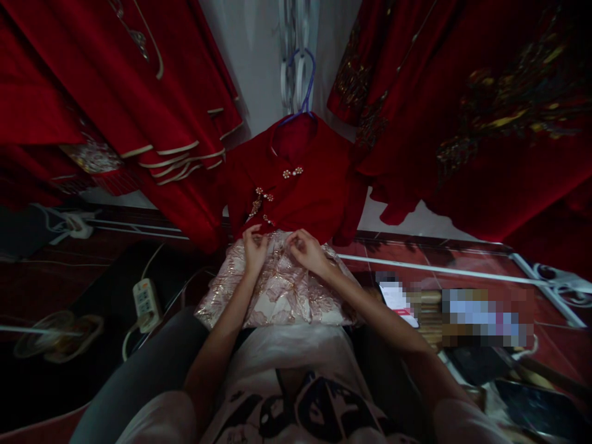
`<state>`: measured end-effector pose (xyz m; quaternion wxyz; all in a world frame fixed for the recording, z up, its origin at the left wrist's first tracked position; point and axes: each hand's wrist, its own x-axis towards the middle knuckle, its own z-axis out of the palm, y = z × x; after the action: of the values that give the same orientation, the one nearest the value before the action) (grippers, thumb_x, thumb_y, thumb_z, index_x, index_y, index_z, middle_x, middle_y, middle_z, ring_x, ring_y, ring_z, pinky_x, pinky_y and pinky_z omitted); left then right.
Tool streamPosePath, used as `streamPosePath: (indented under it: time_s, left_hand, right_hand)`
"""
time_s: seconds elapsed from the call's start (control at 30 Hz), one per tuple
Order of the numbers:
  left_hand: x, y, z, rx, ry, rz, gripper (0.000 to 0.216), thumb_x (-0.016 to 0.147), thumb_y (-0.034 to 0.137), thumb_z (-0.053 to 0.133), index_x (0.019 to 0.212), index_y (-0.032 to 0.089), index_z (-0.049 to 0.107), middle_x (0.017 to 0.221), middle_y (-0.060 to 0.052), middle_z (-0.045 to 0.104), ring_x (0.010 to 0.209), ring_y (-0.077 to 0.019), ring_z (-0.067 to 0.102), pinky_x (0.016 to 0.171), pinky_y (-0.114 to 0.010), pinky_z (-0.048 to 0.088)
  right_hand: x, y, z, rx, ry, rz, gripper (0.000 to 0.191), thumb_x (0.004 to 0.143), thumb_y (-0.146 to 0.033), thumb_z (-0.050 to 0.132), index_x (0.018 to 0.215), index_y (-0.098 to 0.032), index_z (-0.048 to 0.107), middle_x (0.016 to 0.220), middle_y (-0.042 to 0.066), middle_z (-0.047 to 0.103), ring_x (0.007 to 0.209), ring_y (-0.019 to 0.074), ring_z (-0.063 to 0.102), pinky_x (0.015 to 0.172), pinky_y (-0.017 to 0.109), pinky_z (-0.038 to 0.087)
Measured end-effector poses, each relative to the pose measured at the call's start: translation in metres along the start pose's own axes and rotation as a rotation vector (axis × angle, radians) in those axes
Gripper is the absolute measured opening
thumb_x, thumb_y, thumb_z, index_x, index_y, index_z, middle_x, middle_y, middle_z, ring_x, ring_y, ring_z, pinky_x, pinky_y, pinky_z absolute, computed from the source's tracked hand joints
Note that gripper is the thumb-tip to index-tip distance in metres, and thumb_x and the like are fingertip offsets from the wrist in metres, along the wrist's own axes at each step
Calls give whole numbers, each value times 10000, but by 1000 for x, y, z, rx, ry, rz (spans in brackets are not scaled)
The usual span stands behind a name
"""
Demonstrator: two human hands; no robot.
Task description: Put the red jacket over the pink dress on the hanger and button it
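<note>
We count one red jacket point(305, 191) on one purple hanger point(304, 111), just beyond the hands, bearing three pearl clasps point(293, 173). One pale lace cloth point(282, 296), pink with gold patterning, lies beneath both hands. The left hand point(255, 246) and right hand point(306, 250) are curled, fingertips pinching the lace's upper edge at the jacket hem. We cannot tell whether anything smaller is held. One power strip point(145, 299) lies left of the left hand.
</note>
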<state>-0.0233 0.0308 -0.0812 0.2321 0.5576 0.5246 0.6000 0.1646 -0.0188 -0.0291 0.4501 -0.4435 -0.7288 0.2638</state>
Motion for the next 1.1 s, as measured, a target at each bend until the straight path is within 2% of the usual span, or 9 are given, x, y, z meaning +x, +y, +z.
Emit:
streamPosePath:
  time_s: [0.13,0.2,0.27,0.4,0.5,0.6,0.67,0.87,1.1]
  left_hand:
    - [38,28,1,50,165,47,486,720,101,627,1189,198,544,1220,-108,466,908,-151,548,810,-282,495]
    - [57,42,6,26,184,110,497,734,94,616,1213,200,536,1256,-113,446,1056,-190,527,874,-306,492]
    - [66,50,17,1,149,166,481,749,81,602,1211,199,546,1252,-109,471,1161,-215,494,979,-344,452]
    - [44,48,41,-30,73,145,393,832,114,532,1211,215,553,1258,-103,501,1220,-217,486,1068,-388,389]
    - [15,42,52,4,171,113,393,857,179,551,1244,235,519,1373,-106,393,1298,-219,422,1089,-386,368]
    - [-1,39,53,29,273,127,373,852,226,584,1217,205,513,1337,-125,376,1241,-211,453,1045,-370,406]
    - [-3,38,51,42,279,132,311,859,231,574,1164,187,534,1239,-121,432,1135,-195,504,986,-358,442]
    - [-5,29,51,56,135,154,237,854,203,566,1091,192,560,1099,-89,503,982,-173,547,873,-323,473]
    - [-5,18,50,24,208,65,261,870,321,577,1097,193,573,1097,-93,587,920,-158,602,843,-300,498]
  right_hand:
    - [41,-6,15,60,99,-8,279,794,-134,507,1061,-199,551,1075,66,561,961,164,568,762,271,500]
    - [61,-10,22,87,191,2,326,803,-142,505,1126,-188,514,1138,94,534,1026,172,547,782,270,511]
    - [76,-13,30,119,260,23,346,809,-145,502,1154,-173,488,1114,103,537,997,168,554,795,270,514]
    - [87,-12,49,178,293,47,334,837,-160,477,1171,-154,479,1036,92,571,912,158,576,848,295,505]
    - [82,-3,58,114,382,112,349,817,-136,465,1165,-138,499,1079,118,556,954,183,556,893,342,483]
    - [75,5,60,62,473,121,316,817,-126,437,1121,-137,520,1079,123,544,964,192,531,910,364,461]
    - [69,8,61,56,515,107,268,835,-129,408,1076,-142,525,1061,119,551,973,193,523,914,365,449]
    - [52,9,68,83,591,110,189,887,-178,408,1020,-166,542,1015,88,582,927,177,542,858,331,451]
    - [42,18,78,55,557,61,232,926,-210,422,1084,-165,585,1056,97,609,998,182,559,910,338,451]
